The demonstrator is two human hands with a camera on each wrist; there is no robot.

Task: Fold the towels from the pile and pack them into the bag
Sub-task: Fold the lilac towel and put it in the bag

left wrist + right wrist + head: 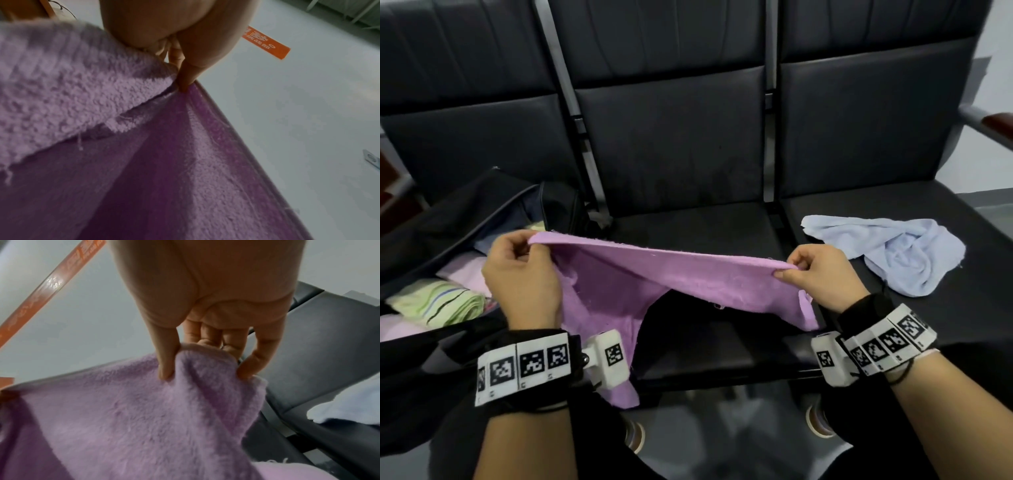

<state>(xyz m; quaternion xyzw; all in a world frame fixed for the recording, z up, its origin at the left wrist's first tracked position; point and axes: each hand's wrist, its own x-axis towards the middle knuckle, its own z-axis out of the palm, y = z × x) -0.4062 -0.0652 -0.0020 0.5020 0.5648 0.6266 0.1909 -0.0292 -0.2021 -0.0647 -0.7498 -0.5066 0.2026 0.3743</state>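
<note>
Both hands have the fluffy purple terry towel (640, 274) stretched between them: left hand (522, 274) fingers pinch one top corner, right hand (822, 275) fingers pinch the other. The open black fabric bag (465, 219) sits just left of the left fingers, and a crumpled pale blue towel (893, 251) lies right of the right ones.

A row of dark padded seats (671, 144) with grey metal frames between them fills the head view; a wooden-topped armrest (993, 125) juts in at the far right, and an orange printed strip (265, 43) hangs against the pale wall (298, 113)
</note>
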